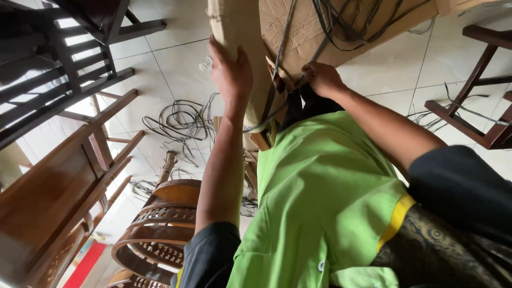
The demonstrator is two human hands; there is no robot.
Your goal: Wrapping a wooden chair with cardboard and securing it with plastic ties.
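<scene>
Your left hand (230,72) lies flat, fingers spread, on the folded edge of a brown, creased cardboard box (298,32) at the top of view. Your right hand (321,78) is clenched on a dark cable (282,50) at the box's flap. Below is pale floor tile (176,64) with loose wires (181,122); wooden chairs (69,176) crowd the left.

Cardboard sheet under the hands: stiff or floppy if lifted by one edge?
Probably floppy: the cardboard sheet looks creased, and its edge curls under the left hand. Likely light for its size. The dark cables lying on it, near the right hand, could slide off.
</scene>
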